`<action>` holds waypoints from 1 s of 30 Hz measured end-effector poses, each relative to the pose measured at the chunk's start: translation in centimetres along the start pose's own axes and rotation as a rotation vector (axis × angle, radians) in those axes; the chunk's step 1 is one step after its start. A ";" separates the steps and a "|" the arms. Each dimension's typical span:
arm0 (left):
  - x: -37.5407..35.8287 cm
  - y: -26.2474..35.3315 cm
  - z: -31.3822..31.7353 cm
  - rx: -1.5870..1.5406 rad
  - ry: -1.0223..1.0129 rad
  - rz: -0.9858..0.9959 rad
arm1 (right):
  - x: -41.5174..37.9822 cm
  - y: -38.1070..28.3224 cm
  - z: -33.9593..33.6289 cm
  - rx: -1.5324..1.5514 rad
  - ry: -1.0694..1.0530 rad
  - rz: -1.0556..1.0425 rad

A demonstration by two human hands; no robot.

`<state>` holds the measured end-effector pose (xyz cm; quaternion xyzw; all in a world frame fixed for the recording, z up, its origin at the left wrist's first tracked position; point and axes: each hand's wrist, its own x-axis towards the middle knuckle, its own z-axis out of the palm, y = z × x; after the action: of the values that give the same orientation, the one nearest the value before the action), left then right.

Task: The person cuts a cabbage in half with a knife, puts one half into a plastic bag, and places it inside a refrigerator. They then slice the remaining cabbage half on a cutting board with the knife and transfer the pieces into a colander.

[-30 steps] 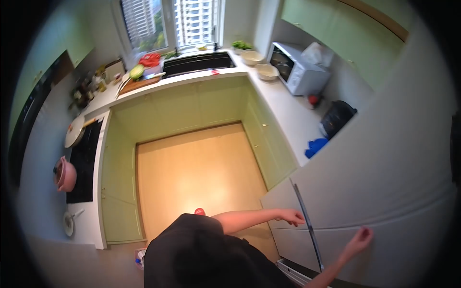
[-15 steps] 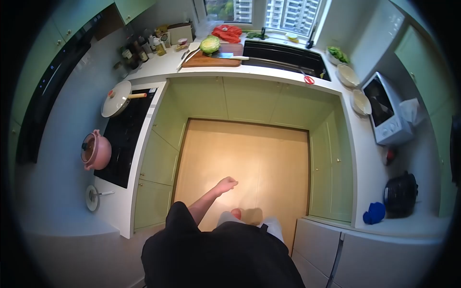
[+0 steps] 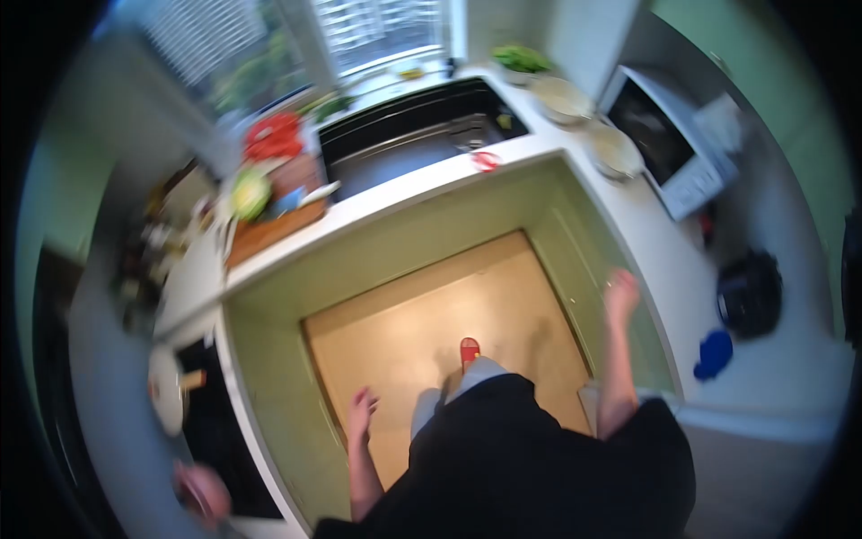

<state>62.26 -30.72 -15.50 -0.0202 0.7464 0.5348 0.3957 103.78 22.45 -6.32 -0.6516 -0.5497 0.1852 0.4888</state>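
Observation:
My left hand (image 3: 362, 413) hangs over the wooden floor, near the left-hand cabinets. Its fingers are loosely apart, with nothing seen in them. My right hand (image 3: 621, 292) is raised in front of the right-hand green cabinets, close to the counter edge. Motion blurs its fingers, and no object shows in it. Neither hand appears to touch anything. Ahead, a cutting board (image 3: 274, 234) bears a cut cabbage (image 3: 250, 195) and a knife (image 3: 310, 195). Right of the board is the black sink (image 3: 395, 160), with red-handled scissors (image 3: 486, 161) on its front edge.
Two pale bowls (image 3: 616, 153) and a bowl of greens (image 3: 521, 61) stand before the microwave (image 3: 669, 135). A black appliance (image 3: 750, 292) and a blue cloth-like thing (image 3: 714, 354) are at the right. On the left are a lidded pan (image 3: 167, 391) and a pink pot (image 3: 203, 492).
My view has turned right and come nearer the sink. My right hand has come into view, raised at the right. A foot in a red slipper now shows ahead of my body.

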 end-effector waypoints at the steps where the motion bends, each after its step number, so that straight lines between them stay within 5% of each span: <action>1: 0.9 0.9 -2.0 0.026 0.106 0.016 | -1.2 -5.4 5.6 0.151 -0.199 0.064; 2: 3.0 -0.4 -5.0 -0.006 0.162 -0.007 | -2.2 -13.4 9.0 0.125 -0.547 0.161; 3: 5.0 -1.8 -7.3 -0.051 0.232 -0.025 | -4.5 -13.2 15.2 0.389 -0.625 0.029; 5: 6.9 -0.3 -8.3 -0.090 0.365 -0.109 | -7.8 -18.1 19.9 0.333 -0.985 -0.238; 7: 10.2 2.7 -6.1 -0.170 0.313 -0.124 | -9.7 -20.1 22.1 0.209 -1.104 -0.505; 11: 16.8 10.3 -2.1 -0.105 0.110 -0.118 | -10.9 -15.5 20.5 0.010 -0.925 -0.090; 15: 24.4 23.7 4.4 0.200 -0.300 0.205 | -7.2 -5.5 16.8 -0.120 -0.648 0.187; 18: 24.5 33.8 8.6 0.206 -0.374 0.328 | -0.9 -4.1 16.7 -0.044 -0.491 0.335; 26: 25.3 41.4 15.4 0.178 -0.441 0.364 | 22.7 -13.5 30.2 0.299 -0.403 0.512; 30: 24.4 43.2 18.5 0.093 -0.313 0.290 | 35.5 -8.4 40.0 0.310 -0.468 0.834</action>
<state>36.42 12.36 1.25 0.1892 0.6948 0.5476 0.4262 79.77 70.94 -6.85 -0.6765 -0.3036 0.5854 0.3279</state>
